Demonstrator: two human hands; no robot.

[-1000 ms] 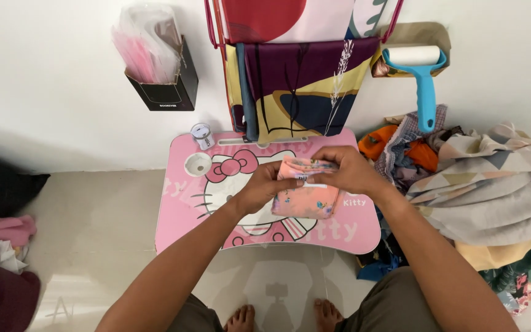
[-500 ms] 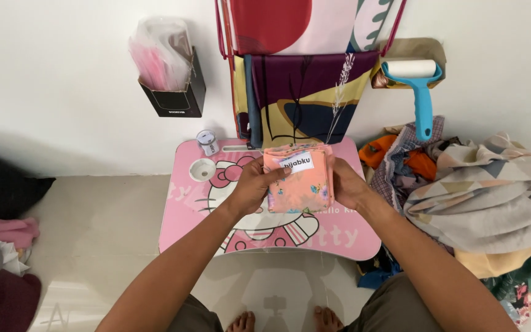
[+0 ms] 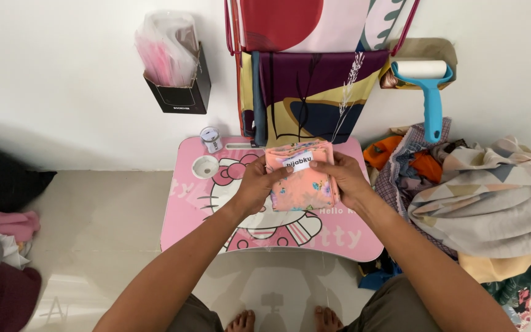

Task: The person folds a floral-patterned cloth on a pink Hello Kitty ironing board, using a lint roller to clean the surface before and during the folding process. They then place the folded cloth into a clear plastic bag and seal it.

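A folded peach cloth with a flower print and a small white label (image 3: pixel 302 182) is held up over a pink cartoon-cat lap table (image 3: pixel 185 212). My left hand (image 3: pixel 257 184) grips its left edge, thumb on the front. Its right edge is gripped by my right hand (image 3: pixel 345 178), thumb near the label. The cloth faces me, lifted a little off the table top.
A small tape roll (image 3: pixel 211 140) and a round cup hollow (image 3: pixel 205 166) sit at the table's far left. Patterned cloths (image 3: pixel 314 92) hang on the wall, beside a black holder of plastic bags (image 3: pixel 176 74) and a blue lint roller (image 3: pixel 428 86). Piled clothes (image 3: pixel 493 197) lie right; more clothes (image 3: pixel 1 258) left.
The cloth was pressed flat on the table under both hands; now it is lifted and turned upright with its label facing me. The view has shifted slightly.
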